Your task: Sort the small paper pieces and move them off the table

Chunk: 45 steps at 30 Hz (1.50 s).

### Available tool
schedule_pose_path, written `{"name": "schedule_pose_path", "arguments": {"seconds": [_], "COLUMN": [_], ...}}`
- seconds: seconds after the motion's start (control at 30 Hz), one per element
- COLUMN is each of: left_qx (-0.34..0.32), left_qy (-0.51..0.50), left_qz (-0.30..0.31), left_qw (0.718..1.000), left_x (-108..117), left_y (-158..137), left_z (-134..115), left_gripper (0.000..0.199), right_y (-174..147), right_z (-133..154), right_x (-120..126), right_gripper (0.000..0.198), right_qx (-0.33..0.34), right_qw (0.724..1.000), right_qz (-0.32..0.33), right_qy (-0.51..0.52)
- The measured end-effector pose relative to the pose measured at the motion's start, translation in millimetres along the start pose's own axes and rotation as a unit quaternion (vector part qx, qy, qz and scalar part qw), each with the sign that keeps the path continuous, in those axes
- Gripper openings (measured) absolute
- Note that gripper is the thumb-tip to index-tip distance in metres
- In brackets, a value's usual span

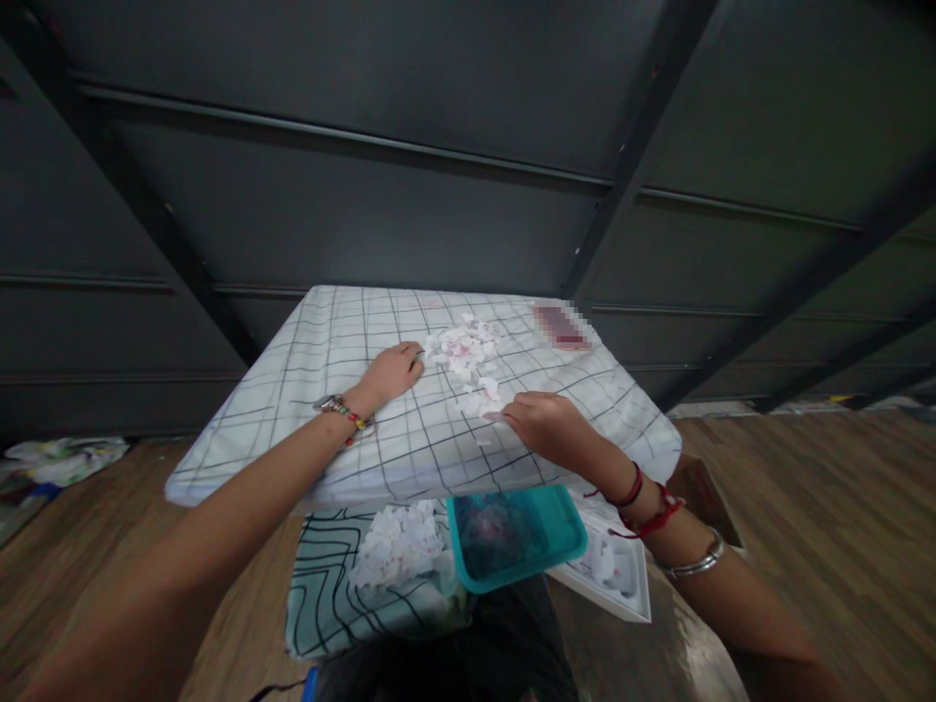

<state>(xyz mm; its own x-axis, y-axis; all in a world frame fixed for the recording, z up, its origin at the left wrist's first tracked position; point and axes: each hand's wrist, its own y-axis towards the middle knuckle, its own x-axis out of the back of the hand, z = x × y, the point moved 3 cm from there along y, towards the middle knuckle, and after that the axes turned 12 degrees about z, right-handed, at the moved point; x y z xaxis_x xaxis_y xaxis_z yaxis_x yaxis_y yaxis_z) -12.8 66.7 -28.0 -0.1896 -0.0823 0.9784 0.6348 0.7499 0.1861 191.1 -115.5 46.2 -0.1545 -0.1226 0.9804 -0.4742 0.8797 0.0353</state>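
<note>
My left hand (pixel 395 372) rests on the checked white cloth, its fingers loosely bent with a gap beside the thumb. Just beyond its fingertips lies a loose pile of white paper scraps (pixel 462 346), some with pinkish marks. My right hand (pixel 545 421) is closed in a pinch, with a paper scrap (pixel 495 416) showing at its fingertips. A smaller cluster of paper scraps (pixel 480 396) lies right beside that pinch. The fingers' undersides are hidden on both hands.
The table (pixel 351 439) stands against a dark metal wall (pixel 366 214). Below its near edge are a teal plastic tub (pixel 574 546), a heap of paper scraps (pixel 401 546) on a patterned cushion (pixel 314 595), and a white box (pixel 630 600). A blurred reddish rectangular item (pixel 562 327) lies at the table's far right.
</note>
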Motion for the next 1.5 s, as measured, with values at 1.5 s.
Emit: {"name": "schedule_pose_path", "arguments": {"seconds": [1.5], "left_qx": [0.006], "left_qy": [-0.009], "left_qz": [0.013], "left_qw": [1.0], "left_x": [1.5], "left_y": [0.6], "left_z": [1.0], "left_gripper": [0.039], "right_y": [-55.6], "right_z": [-16.1], "right_x": [-4.8], "right_gripper": [0.02], "right_qx": [0.087], "right_qw": [0.991], "right_qz": [0.008], "right_qy": [0.103]}}
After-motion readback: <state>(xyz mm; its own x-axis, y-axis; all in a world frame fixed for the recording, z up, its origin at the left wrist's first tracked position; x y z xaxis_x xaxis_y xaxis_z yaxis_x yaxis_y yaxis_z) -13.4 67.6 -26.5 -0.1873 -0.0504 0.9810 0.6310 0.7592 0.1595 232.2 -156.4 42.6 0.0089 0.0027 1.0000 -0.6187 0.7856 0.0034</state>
